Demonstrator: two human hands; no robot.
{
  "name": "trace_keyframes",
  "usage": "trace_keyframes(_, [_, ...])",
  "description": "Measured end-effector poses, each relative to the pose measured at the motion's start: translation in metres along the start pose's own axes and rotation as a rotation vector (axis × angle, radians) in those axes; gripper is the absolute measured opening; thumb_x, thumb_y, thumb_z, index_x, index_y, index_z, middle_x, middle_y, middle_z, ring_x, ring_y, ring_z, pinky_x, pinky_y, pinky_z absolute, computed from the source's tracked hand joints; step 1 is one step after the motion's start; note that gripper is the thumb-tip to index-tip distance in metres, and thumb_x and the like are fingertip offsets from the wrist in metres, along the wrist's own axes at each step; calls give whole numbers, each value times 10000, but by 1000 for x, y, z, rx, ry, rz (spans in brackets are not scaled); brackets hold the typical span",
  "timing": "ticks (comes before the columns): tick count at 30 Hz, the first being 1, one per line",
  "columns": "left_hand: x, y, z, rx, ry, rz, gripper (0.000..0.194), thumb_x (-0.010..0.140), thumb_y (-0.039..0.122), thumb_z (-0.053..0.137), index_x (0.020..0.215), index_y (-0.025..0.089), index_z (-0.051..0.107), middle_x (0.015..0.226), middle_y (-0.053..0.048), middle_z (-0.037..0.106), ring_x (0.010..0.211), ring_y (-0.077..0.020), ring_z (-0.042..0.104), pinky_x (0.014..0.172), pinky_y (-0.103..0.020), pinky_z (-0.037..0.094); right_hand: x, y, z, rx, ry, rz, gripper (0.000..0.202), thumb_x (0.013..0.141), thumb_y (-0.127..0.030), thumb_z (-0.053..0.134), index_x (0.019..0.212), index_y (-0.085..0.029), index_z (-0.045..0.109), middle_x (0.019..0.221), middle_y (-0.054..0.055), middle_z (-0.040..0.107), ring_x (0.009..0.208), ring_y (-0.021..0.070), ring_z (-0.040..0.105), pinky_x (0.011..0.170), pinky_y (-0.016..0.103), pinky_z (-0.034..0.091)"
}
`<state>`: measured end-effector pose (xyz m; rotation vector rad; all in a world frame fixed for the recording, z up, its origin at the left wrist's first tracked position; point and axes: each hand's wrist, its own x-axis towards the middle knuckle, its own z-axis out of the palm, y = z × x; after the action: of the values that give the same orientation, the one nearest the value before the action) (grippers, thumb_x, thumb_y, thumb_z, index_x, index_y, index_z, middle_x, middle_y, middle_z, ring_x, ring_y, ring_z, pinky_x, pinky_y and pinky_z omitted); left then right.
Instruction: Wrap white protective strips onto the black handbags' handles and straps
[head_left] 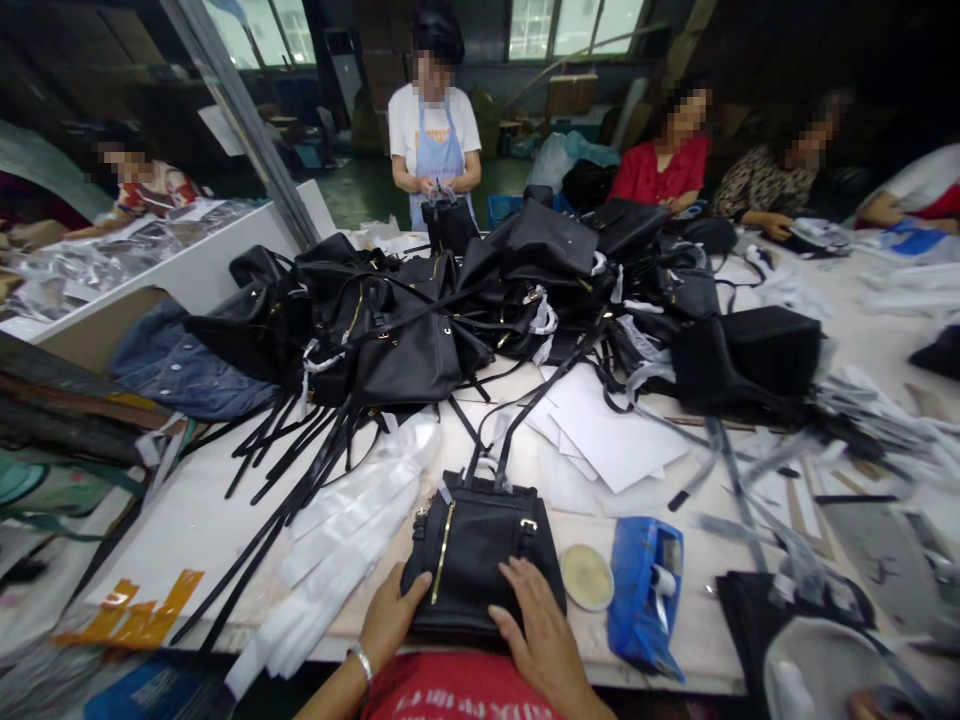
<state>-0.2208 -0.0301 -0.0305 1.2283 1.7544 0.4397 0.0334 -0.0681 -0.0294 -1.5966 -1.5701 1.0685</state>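
Note:
A small black backpack (pixel 484 560) lies on the table right in front of me, with a gold zipper slanting down its front and buckles at both sides. Its straps stretch away from me across the table. My left hand (pixel 391 612) grips the lower left side, thumb on the front; the other fingers are mostly hidden. Spread fingers of my right hand (pixel 536 612) rest on the lower right of the front panel. White wrapping strips (pixel 352 520) lie left of the backpack. To its right are a round tub (pixel 587 577) and a blue tape dispenser (pixel 643 590).
A large heap of black bags (pixel 420 350) with trailing straps spans the table's middle. White paper sheets (pixel 615 425) lie before it. Orange tape pieces (pixel 142 610) stick to the left front edge. A co-worker in a blue apron (pixel 435 140) stands opposite; others sit around.

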Motion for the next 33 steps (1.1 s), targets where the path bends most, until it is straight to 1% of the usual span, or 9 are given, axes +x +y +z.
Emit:
trace_keyframes(2, [-3, -4, 3, -24, 0, -3, 432, 780, 546, 436, 902, 157, 580, 877, -90, 674, 866, -268, 620, 783, -348, 435, 0, -2, 5, 47, -52, 24, 356, 797, -416, 597, 1130, -295, 631, 1306, 32, 524, 1278, 288, 373, 1104, 445, 238])
trace_keyframes(6, [4, -8, 7, 10, 2, -33, 431, 765, 546, 458, 857, 146, 590, 856, -106, 679, 870, -292, 621, 772, -365, 430, 7, -3, 8, 33, -37, 42, 312, 818, -416, 568, 1076, -269, 661, 1250, 57, 567, 1225, 286, 424, 1085, 456, 254])
trace_keyframes(12, [10, -8, 4, -5, -11, -15, 447, 774, 543, 445, 901, 141, 591, 858, -111, 680, 863, -290, 623, 776, -372, 433, 15, -15, 8, -184, -48, -68, 270, 885, -369, 471, 1034, -252, 664, 1097, 75, 638, 1116, 256, 503, 1023, 427, 321])
trace_keyframes(16, [5, -13, -1, 35, -41, -12, 445, 782, 556, 440, 892, 148, 578, 865, -112, 675, 881, -298, 622, 786, -377, 428, 9, -20, 8, -254, -51, -92, 264, 898, -349, 447, 1012, -242, 659, 1059, 75, 643, 1083, 248, 515, 1006, 418, 330])
trace_keyframes(21, [0, -18, -5, 56, -87, 67, 431, 786, 567, 446, 927, 176, 560, 882, -88, 675, 875, -285, 624, 778, -365, 428, -4, -24, 8, -238, -31, -51, 255, 887, -357, 455, 1002, -240, 650, 1058, 86, 629, 1026, 246, 528, 921, 390, 383])
trace_keyframes(24, [7, -17, -3, 39, -90, 26, 422, 786, 552, 444, 907, 165, 563, 897, -102, 679, 900, -290, 624, 786, -365, 429, -2, -24, 10, -253, -40, -14, 256, 888, -358, 441, 959, -237, 655, 983, 80, 646, 952, 233, 551, 869, 364, 396])
trace_keyframes(29, [15, -14, -3, 66, -131, -32, 444, 772, 550, 446, 890, 140, 572, 910, -129, 682, 916, -306, 622, 793, -376, 425, 26, -15, -6, -154, -94, 52, 250, 856, -405, 474, 882, -256, 673, 861, 31, 677, 839, 215, 592, 793, 325, 409])
trace_keyframes(31, [11, -13, -4, 41, -115, -2, 467, 777, 556, 438, 954, 142, 565, 967, -125, 677, 958, -293, 613, 833, -368, 418, 47, -5, -18, -29, -9, 131, 246, 833, -428, 497, 905, -265, 667, 858, 16, 680, 829, 213, 602, 785, 320, 421])
trace_keyframes(33, [7, -12, -5, 15, -100, 19, 471, 786, 553, 429, 991, 148, 555, 1006, -120, 670, 987, -282, 606, 857, -358, 415, 76, 6, -28, 168, 135, 273, 252, 777, -431, 569, 940, -254, 647, 834, 14, 675, 820, 213, 607, 779, 323, 442])
